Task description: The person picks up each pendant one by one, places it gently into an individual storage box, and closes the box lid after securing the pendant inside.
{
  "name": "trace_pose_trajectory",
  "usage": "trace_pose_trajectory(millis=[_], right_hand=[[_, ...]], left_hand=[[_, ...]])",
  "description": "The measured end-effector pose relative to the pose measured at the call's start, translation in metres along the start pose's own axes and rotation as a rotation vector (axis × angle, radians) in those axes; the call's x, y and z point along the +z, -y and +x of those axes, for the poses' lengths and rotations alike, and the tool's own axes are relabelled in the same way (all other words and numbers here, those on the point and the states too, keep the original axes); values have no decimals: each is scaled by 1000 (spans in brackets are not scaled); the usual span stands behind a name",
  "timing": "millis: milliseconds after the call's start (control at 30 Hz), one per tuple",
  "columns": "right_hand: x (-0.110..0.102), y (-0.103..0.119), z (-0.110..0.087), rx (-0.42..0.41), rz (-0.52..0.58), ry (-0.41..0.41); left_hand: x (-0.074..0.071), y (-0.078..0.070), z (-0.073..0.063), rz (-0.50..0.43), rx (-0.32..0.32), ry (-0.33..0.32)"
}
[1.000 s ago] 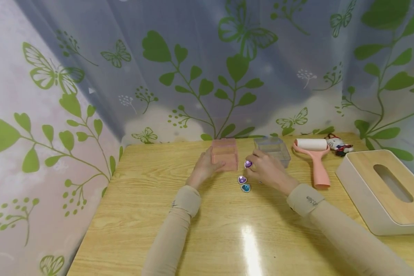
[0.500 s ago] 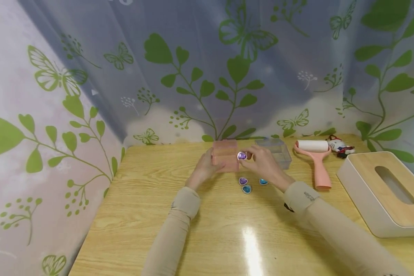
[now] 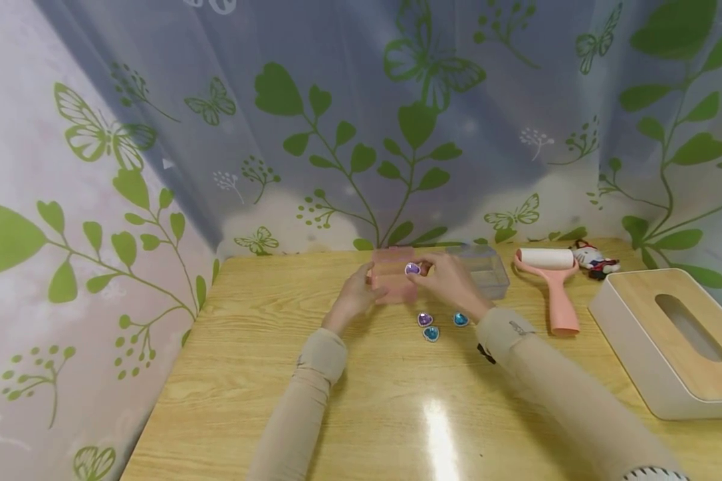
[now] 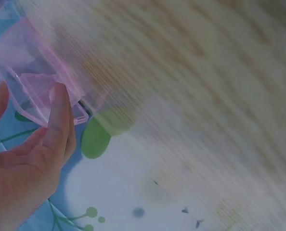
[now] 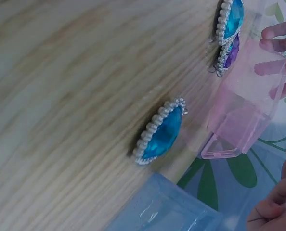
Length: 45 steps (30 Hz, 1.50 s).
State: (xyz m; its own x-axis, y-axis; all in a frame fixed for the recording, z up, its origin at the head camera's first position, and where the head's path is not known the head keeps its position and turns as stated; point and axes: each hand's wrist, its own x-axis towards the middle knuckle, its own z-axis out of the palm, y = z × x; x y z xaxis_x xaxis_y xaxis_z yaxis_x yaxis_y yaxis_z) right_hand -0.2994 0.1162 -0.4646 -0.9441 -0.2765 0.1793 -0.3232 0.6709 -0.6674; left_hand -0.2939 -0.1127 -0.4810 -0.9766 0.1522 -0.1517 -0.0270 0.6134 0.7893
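In the head view my right hand (image 3: 452,283) pinches a purple heart-shaped gem (image 3: 412,268) with a pale rim. It holds the gem at the right part of a clear pink plastic box (image 3: 394,288). My left hand (image 3: 352,295) grips that box's left side, thumb at the front; the left wrist view shows its fingers against the pink wall. On the table lie another purple heart gem (image 3: 424,319), a blue heart gem (image 3: 431,333) touching or close to it, and a second blue gem (image 3: 460,319) to the right. The right wrist view shows this blue gem's (image 5: 161,135) beaded silver rim.
A clear bluish plastic box (image 3: 495,275) stands right of the pink one, partly behind my right hand. Farther right are a pink-handled lint roller (image 3: 557,294), a small cat figure (image 3: 593,259) and a white tissue box (image 3: 632,347) with a wooden lid. A patterned curtain (image 3: 337,200) hangs behind the table.
My right hand has moved left with the purple gem, from beside the bluish box to the pink box, uncovering the right-hand blue gem. My left hand stays at the pink box.
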Motion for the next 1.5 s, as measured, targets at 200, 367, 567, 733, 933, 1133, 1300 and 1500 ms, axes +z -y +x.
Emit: trace_pose_trajectory(millis=[200,367,567,733,933,1133,1300,1500], right_hand=[[12,2,13,-18,-29,32],[23,9,22,-24,-53,51],[34,10,31,-36,-85,67],[40,8,37,-17,-139,79],[43,8,41,-30,-176,85],[49,7,44,-59,-257,99],[54,10,48,-86,-337,100],[57,11,51,-97,-343,98]], left_hand=[[0,3,-1,-13,-11,-9],[0,5,-2,-27,-25,-11],[0,4,-3,-27,-21,-18],[0,4,-1,-12,-7,-24],[1,3,0,-28,-14,-22],[2,4,1,-31,-13,-22],[3,4,1,-50,-13,-24],[4,4,0,-43,-17,-21]])
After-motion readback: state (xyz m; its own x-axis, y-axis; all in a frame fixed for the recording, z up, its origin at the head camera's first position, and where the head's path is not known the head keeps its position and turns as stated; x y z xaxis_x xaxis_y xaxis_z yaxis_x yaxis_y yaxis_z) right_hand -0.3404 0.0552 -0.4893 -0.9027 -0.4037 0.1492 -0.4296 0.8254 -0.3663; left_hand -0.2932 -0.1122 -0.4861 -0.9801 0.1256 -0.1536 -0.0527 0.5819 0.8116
